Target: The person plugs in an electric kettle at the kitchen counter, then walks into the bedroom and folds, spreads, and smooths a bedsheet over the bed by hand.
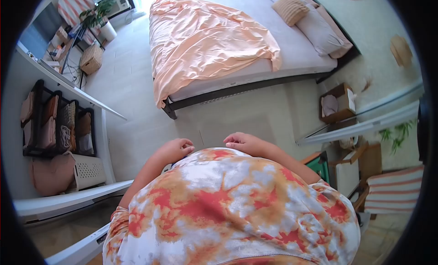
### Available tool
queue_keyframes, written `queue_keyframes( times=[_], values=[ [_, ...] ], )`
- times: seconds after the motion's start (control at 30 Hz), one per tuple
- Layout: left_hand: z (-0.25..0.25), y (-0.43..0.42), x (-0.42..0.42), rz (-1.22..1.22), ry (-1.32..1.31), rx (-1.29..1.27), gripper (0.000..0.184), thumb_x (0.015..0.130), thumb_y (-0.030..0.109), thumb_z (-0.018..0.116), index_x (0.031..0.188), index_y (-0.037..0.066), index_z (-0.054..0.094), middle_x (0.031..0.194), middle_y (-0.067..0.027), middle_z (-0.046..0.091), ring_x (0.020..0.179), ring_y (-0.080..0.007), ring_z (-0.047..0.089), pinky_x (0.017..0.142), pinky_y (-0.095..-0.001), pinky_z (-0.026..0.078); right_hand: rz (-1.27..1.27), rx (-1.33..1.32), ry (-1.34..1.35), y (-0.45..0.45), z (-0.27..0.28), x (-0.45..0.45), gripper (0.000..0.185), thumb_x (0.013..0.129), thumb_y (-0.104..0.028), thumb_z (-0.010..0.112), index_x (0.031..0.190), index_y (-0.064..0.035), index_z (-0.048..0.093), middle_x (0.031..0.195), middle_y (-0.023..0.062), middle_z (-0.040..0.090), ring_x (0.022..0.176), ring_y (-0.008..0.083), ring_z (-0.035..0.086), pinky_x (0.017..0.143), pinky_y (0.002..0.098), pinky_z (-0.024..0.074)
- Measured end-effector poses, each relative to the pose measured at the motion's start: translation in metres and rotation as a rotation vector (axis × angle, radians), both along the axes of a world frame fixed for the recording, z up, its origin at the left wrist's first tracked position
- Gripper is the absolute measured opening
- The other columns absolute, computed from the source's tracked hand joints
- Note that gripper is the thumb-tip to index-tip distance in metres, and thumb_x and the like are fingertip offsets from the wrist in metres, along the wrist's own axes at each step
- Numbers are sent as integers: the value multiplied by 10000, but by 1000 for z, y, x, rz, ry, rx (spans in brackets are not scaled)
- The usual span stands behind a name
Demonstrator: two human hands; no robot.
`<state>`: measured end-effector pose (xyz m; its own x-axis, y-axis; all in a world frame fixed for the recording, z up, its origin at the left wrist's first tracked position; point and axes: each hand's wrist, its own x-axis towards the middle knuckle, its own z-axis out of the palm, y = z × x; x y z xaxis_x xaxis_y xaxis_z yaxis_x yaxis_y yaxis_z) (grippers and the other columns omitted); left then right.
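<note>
My left hand (178,148) is in front of my belly with its fingers loosely curled, and I see nothing in it. To its right, my right hand (242,142) hovers at the same height, fingers a little apart and also holding nothing. The hands are apart from each other, nearest to my tie-dye shirt (219,196). Beyond them stands a bed (228,85) with a dark frame. A rumpled peach sheet (205,41) covers its left part and hangs over the near corner.
Pillows (317,30) and a ribbed cushion (290,9) lie at the bed's right end. At left are a black shelf rack (59,123) with folded cloths and a white perforated basket (89,171). A wooden box (337,103), a striped chair (394,189) and a wicker basket (91,59) stand around.
</note>
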<state>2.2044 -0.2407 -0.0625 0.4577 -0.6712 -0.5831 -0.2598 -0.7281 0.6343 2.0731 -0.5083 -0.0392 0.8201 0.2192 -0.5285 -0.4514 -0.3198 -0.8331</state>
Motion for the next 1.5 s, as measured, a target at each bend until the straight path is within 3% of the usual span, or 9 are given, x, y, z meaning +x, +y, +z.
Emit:
queue_keyframes(
  times=[0.3,0.57,0.9,1.03,1.17,1.23,1.3,1.37,1.5],
  values=[
    [-148,6,207,270,178,-7,489,852,357,578,1228,53,502,1060,-144,604,939,-259,588,823,-363,467,222,-224,-89,-46,-75,198,360,869,-287,553,1126,-36,570,1049,152,574,967,250,577,850,339,460],
    [-279,-2,431,492,-220,231,448,793,167,522,1215,20,483,1201,-227,493,1105,-385,489,941,-435,407,417,-532,142,-83,-83,375,355,853,-283,570,1130,-60,564,1073,146,563,1030,286,538,890,358,434],
    [-340,-16,517,625,195,19,928,589,222,706,1376,0,267,1269,-232,477,1148,-337,493,957,-363,407,393,-479,84,-91,-125,506,329,843,-258,600,1104,-61,565,1066,135,562,1024,280,534,870,362,437],
    [-310,-4,500,232,725,480,819,536,261,751,1255,-19,476,1288,-198,486,1130,-308,514,925,-345,424,574,-569,83,-97,-138,527,323,843,-270,594,1100,-75,570,1093,142,557,1047,303,519,888,380,423],
    [-295,9,447,-23,527,515,684,547,326,747,1119,-15,593,1201,-183,561,1062,-304,559,878,-363,446,615,-504,-29,-99,-136,545,338,845,-296,590,1105,-81,569,1101,157,556,1066,330,505,894,405,417],
    [-230,-7,437,83,-36,374,701,552,438,734,1082,-3,608,1087,-216,604,984,-332,588,846,-397,452,654,-494,-53,-98,-120,558,340,847,-297,585,1105,-75,570,1096,162,558,1067,331,505,891,403,419],
    [-186,-28,432,119,-151,182,576,654,358,723,1086,1,592,1045,-161,617,970,-267,596,842,-378,461,686,-490,-75,-100,-102,564,343,848,-298,579,1104,-70,572,1091,167,559,1069,331,506,889,401,421],
    [-126,-66,430,711,389,-455,469,725,257,680,1074,-37,574,1035,-112,611,990,-196,582,853,-325,457,646,-234,-156,-105,-86,572,420,817,-213,640,1194,-79,513,1104,127,546,1053,257,518,874,356,436],
    [-15,-176,437,1005,410,-853,388,835,154,611,1156,-21,480,1035,-90,580,964,-157,577,800,-297,488,550,119,-102,-120,-33,576,680,762,-162,705,1334,-115,342,1166,115,484,1082,221,487,864,349,438]
  ],
)
